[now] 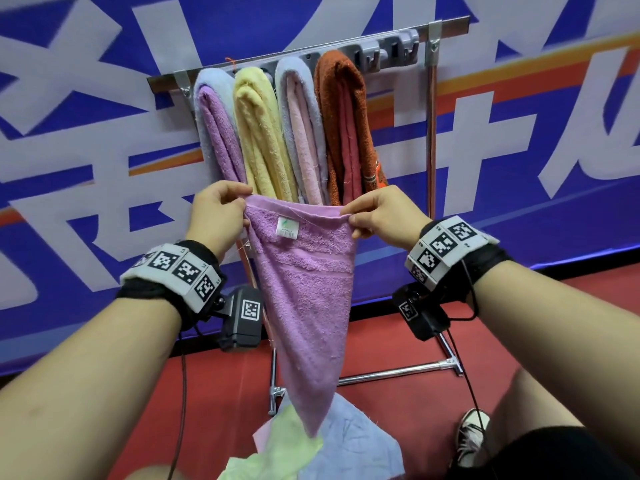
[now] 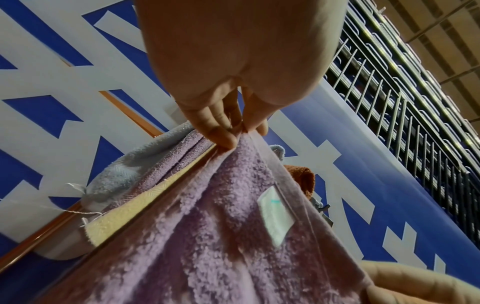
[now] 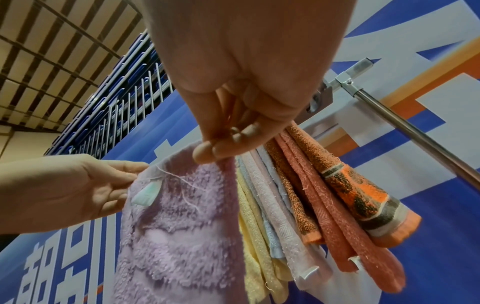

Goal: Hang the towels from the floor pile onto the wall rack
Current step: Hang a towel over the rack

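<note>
Now | purple towel (image 1: pixel 304 289) hangs between hands | left fingers (image 1: pixel 231 202) pinch one top corner | right fingers (image 1: pixel 360 221) pinch the other

Purple towel (image 1: pixel 308 289) hangs in front of my view, hiding the lower ends of the hung towels (image 1: pixel 277 133) and part of the floor pile (image 1: pixel 311 452). Pile cut off at bottom edge. Label (image 1: pixel 288 227) print too small to read.

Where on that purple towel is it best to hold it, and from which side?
Along its flat top hem, one pinch near each end, coming from the front. The purple towel hangs in a point below, so the hem is its only straight edge. The left hand and right hand already pinch it there.
</note>
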Tool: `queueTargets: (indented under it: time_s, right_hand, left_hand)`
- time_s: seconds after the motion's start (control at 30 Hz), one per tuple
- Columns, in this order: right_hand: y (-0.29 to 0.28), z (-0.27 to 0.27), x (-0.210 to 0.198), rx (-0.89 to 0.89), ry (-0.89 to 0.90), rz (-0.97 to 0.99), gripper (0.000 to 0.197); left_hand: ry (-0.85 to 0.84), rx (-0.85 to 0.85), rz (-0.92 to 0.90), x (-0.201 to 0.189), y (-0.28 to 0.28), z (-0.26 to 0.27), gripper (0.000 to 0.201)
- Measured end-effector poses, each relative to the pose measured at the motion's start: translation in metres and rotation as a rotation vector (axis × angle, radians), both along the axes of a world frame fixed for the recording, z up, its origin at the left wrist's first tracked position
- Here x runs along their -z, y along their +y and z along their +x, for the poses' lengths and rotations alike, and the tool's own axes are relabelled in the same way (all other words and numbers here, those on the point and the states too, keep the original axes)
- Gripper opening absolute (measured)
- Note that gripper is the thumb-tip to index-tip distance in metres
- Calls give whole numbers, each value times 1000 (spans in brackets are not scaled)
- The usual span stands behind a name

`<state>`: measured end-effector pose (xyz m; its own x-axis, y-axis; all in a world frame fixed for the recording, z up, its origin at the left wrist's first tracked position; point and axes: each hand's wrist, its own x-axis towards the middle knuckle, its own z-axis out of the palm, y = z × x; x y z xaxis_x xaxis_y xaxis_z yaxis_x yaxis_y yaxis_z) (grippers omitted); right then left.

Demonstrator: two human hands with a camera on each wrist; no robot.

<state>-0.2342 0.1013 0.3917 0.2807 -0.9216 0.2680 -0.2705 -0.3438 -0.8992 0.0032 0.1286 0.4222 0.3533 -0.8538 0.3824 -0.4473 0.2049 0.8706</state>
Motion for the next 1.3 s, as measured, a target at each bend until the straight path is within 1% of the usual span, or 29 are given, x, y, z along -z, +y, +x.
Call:
queueTargets:
  time_s: [0.1, 0.2, 0.23, 0.3, 0.4, 0.5, 0.6, 0.77, 0.87, 0.97, 1.1, 1.2, 1.3]
  right_hand:
    - [0, 0, -1, 37, 66, -57, 14]
    - [-2, -2, 2, 66, 160, -96, 7]
    - [-3, -3, 3, 85, 183, -108, 8]
    - [-6, -4, 6, 125, 176, -115, 14]
    - [-9, -4, 7, 164, 130, -118, 17]
    - [-8, -5, 6, 207, 105, -154, 17]
    - [-8, -7, 5, 265, 81, -187, 16]
    - [-16, -14, 5, 398, 5, -223, 11]
    - [-19, -18, 4, 450, 63, -237, 17]
    - [-21, -19, 5, 473, 102, -223, 12]
    - [-25, -18, 11, 471, 126, -193, 11]
    - [-28, -15, 15, 449, 146, -159, 7]
    - [-29, -12, 17, 439, 178, -140, 9]
  left_hand:
    - [14, -19, -10, 1, -1, -2, 29]
    - [18, -19, -9, 1, -2, -3, 33]
    - [12, -19, -11, 1, -3, -3, 34]
    - [1, -25, -8, 3, -3, -3, 33]
    - [-7, -33, -9, 6, -2, -5, 32]
    - [-39, -36, -23, 8, -1, -9, 35]
    - [-119, -50, -39, 10, 1, -10, 37]
    - [-229, 26, -21, 14, 7, -14, 44]
    - [-291, 79, -21, 15, 11, -22, 35]
    - [-374, 153, -7, 19, 19, -33, 31]
    - [-582, 279, 15, 26, 28, -39, 30]
    - [-702, 348, 93, 29, 32, -41, 41]
    - [-773, 404, 152, 29, 34, -43, 52]
